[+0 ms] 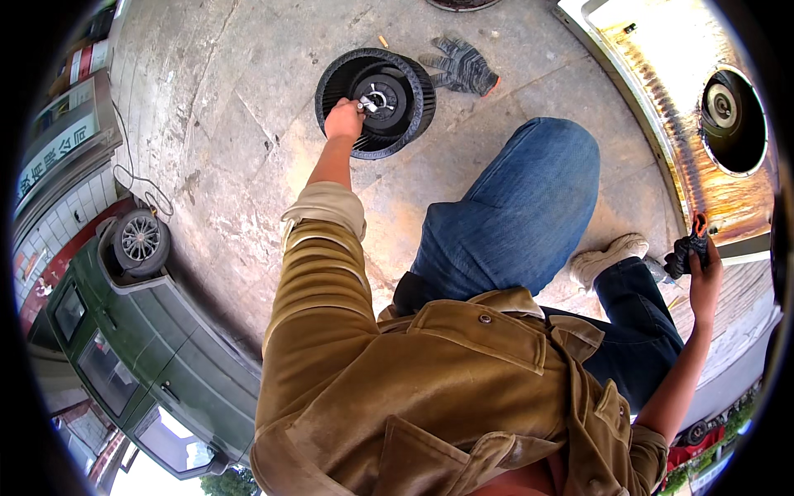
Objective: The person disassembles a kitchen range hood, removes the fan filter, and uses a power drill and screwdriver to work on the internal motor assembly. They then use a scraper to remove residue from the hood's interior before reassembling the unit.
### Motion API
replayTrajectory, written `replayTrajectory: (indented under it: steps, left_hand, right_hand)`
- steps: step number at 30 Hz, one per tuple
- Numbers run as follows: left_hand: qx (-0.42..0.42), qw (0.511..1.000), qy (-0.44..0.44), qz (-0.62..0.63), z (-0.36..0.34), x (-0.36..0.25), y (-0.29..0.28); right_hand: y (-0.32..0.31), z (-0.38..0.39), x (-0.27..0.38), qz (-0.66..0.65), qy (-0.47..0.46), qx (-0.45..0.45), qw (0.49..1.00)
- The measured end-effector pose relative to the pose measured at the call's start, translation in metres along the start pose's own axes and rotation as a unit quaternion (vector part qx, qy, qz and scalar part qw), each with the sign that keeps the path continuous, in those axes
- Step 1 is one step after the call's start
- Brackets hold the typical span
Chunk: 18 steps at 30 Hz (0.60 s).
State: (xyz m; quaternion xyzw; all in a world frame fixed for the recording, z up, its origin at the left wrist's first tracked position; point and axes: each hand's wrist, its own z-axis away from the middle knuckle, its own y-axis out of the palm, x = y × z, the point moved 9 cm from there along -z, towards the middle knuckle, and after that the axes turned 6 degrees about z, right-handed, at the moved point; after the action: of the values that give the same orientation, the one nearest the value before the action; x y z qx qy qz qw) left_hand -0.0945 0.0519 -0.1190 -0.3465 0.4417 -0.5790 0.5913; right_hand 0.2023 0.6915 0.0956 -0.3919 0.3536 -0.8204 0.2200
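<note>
A black drum-shaped blower wheel [423, 99] with finned sides lies on the concrete ahead, its hub facing up. My left hand [345, 120] reaches into its near left side, fingers closed at a small silver metal part [372, 102] by the hub. Whether that part is loose or fixed to the hub cannot be made out. Far to the right, my right hand [705, 269] grips a dark work glove [681, 256] with an orange cuff edge, beside the stained metal housing [662, 124]. A second grey-black knit glove [467, 68] rests on the floor just right of the wheel.
The housing has a round opening with a motor-like disc [722, 105] inside. My bent knee [529, 190] rises between the wheel and the housing. At left stand a green vehicle [182, 355] and a cable [149, 186]. A small tan stub [383, 41] lies beyond the wheel.
</note>
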Motion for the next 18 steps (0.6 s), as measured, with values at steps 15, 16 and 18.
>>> replayTrajectory:
  steps: [15,16,18]
  left_hand:
    - [-0.172,0.966,-0.016,0.191,0.043,0.046,-0.068]
    - [-0.165,0.96,-0.046,0.222,0.045,0.05,-0.063]
    - [-0.149,0.963,-0.079,0.211,0.039,0.052,-0.063]
  right_hand:
    - [0.006,0.002,0.008,0.012,0.013,0.018,1.0]
    - [0.002,0.004,0.009,0.023,0.016,0.016,0.999]
    - [0.001,0.004,0.007,0.017,0.019,-0.008,1.0]
